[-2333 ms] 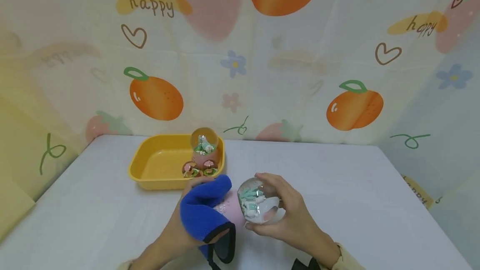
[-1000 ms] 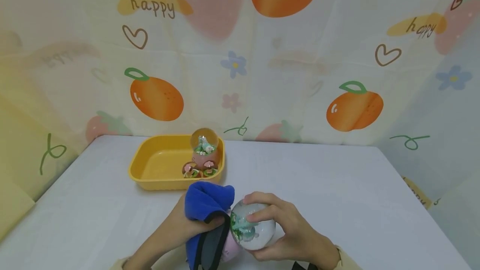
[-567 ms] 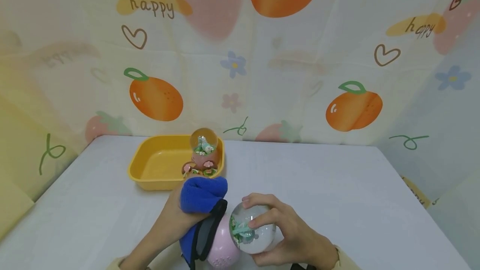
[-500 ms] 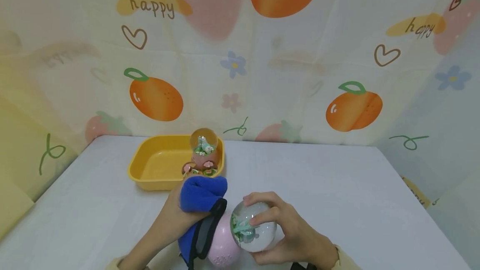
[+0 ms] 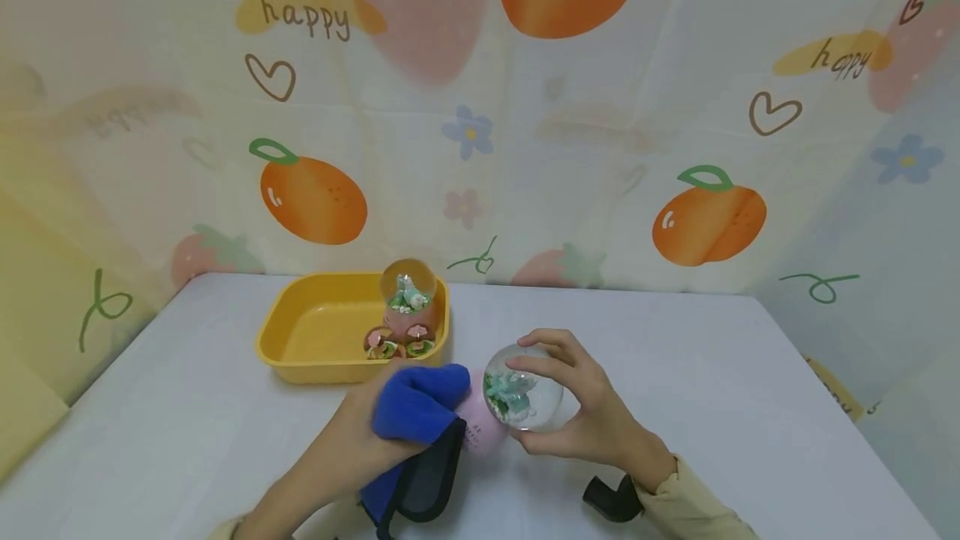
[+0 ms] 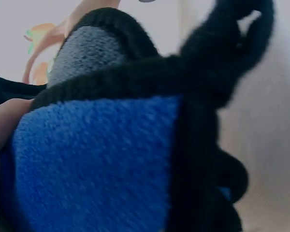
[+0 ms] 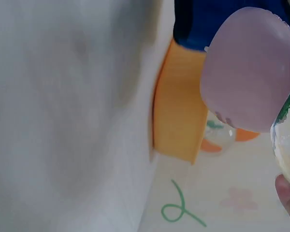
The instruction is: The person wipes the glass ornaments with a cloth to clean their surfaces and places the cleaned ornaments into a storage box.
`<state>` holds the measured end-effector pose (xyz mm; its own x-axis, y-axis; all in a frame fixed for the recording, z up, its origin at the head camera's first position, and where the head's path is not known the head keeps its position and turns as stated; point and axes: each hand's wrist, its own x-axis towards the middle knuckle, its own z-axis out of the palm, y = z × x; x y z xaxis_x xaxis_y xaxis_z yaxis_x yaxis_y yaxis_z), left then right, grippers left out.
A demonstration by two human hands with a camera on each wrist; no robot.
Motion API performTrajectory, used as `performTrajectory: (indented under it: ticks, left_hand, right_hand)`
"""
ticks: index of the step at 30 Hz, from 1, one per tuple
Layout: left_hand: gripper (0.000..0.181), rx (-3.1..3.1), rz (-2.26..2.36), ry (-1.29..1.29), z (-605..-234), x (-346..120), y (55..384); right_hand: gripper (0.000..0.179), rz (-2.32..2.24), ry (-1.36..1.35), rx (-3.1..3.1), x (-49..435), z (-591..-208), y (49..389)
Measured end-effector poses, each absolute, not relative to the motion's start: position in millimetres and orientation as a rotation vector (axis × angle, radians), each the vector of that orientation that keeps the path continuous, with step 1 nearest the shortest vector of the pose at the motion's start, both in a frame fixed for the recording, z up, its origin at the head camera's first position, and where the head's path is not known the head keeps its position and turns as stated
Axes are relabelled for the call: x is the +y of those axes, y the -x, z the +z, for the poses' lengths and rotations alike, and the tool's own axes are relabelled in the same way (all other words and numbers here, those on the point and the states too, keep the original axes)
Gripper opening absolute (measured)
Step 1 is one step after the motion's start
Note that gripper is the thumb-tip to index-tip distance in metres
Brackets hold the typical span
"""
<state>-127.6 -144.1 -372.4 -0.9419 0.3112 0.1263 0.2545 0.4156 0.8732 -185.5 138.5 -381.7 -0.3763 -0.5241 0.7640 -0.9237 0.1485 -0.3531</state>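
A snow globe (image 5: 522, 390) with a pink base lies on its side between my hands, its glass ball to the right with a pale green figure inside. My right hand (image 5: 581, 394) grips the glass with fingers over the top and thumb below. My left hand (image 5: 367, 427) holds a blue cloth (image 5: 420, 407) with black edging and a grey underside, bunched against the base. In the right wrist view the pink base (image 7: 251, 70) shows beside the blue cloth. The blue cloth (image 6: 96, 154) fills much of the left wrist view.
Behind my left hand stands a yellow tray (image 5: 315, 369) on the white table (image 5: 675, 373). At its right end sits another snow globe (image 5: 408, 294) with a pink base and small ornaments at its front. A patterned curtain (image 5: 585, 190) hangs behind the table.
Both hands have risen away from the table's near edge, carrying the snow globe up and slightly right. The globe has turned, and the cloth has shifted along its pink base.
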Motion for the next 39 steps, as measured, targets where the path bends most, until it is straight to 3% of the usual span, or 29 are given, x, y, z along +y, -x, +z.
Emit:
performTrajectory:
  ticks: [13,28,39]
  left_hand:
    - [0.053,2.696,1.262,-0.518,-368,-140,124]
    - [0.055,2.587,1.047,-0.704,-379,-130,117]
    - [0.060,2.331,0.864,-0.595,-378,-128,112]
  right_hand:
    - [0.080,1.208,-1.325,-1.933,125,-365,222]
    - [0.079,1.200,-1.331,-1.943,52,-340,248]
    - [0.073,1.122,-1.339,-2.004,2,-340,267]
